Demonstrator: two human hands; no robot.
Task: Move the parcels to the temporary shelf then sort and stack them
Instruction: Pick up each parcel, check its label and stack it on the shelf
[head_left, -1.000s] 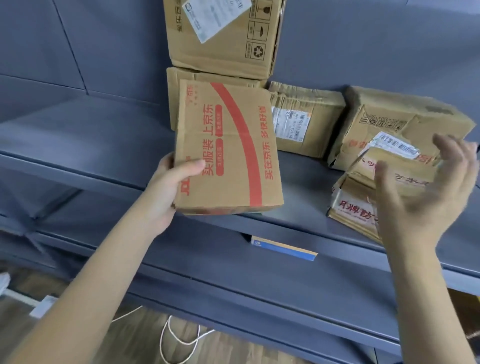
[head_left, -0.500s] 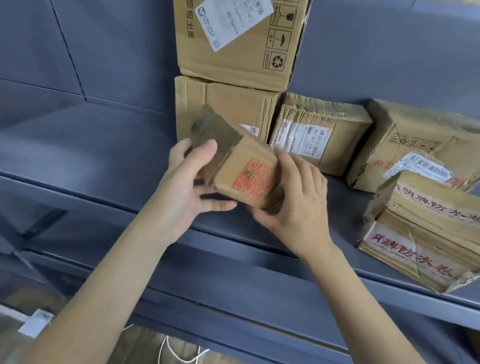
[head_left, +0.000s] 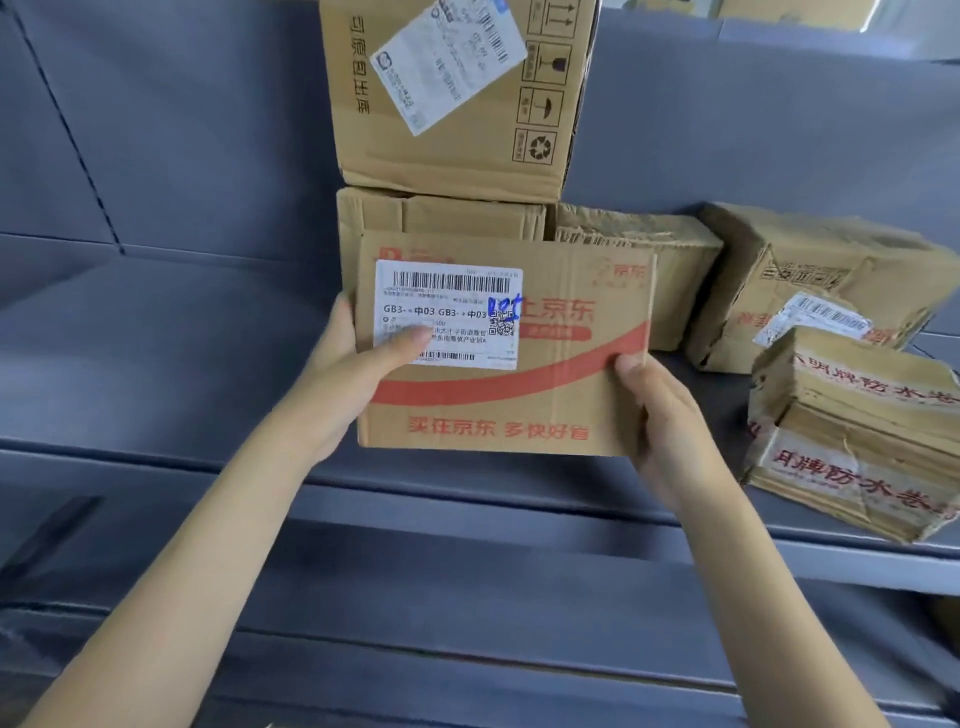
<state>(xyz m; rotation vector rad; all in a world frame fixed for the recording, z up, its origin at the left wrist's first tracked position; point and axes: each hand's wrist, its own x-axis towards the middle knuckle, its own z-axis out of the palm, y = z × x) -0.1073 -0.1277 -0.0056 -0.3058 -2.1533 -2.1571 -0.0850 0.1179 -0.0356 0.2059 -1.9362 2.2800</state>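
Note:
I hold a flat brown parcel (head_left: 550, 384) with a red stripe and a white shipping label facing me, above the front of the grey shelf (head_left: 156, 364). My left hand (head_left: 358, 374) grips its left edge, thumb on the label. My right hand (head_left: 660, 415) grips its lower right corner. Behind it a large box (head_left: 457, 130) sits on a lower box (head_left: 441, 218). To the right lie a crumpled box (head_left: 649, 244), a taped parcel (head_left: 810, 270) and a red-lettered parcel (head_left: 852, 436).
The shelf's left half is bare grey metal. A lower shelf board (head_left: 467, 597) runs beneath my forearms. The grey back panel (head_left: 182, 130) closes the shelf behind the boxes.
The parcel has been turned over in both hands, so its labelled face now points at me. My right hand came from the right onto the parcel's lower right corner.

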